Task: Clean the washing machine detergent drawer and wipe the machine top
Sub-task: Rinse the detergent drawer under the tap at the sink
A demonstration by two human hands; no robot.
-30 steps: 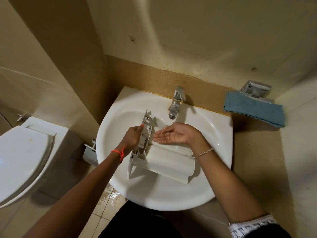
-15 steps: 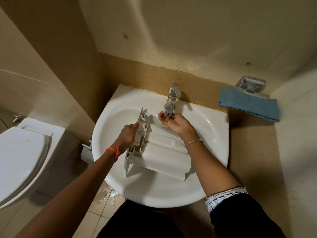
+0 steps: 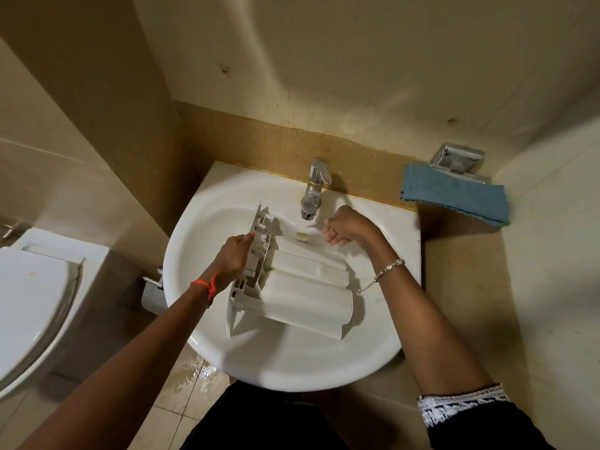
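The white plastic detergent drawer [image 3: 302, 292] lies upside down in the white wash basin [image 3: 259, 358], its ribbed frame end toward the left. My left hand [image 3: 235, 254] grips that frame edge. My right hand [image 3: 345, 227] hovers over the basin to the right of the chrome tap [image 3: 315, 190], fingers loosely curled, holding nothing. A small pale round piece [image 3: 302, 237] sits on the drawer below the spout.
A folded blue cloth [image 3: 454, 198] lies on the counter at the right, below a chrome wall holder [image 3: 457, 159]. A white toilet [image 3: 32, 306] stands at the left. Wet floor tiles [image 3: 194, 375] show under the basin.
My right hand moved from under the tap spout to the right and curled its fingers. My left hand kept its hold on the drawer frame.
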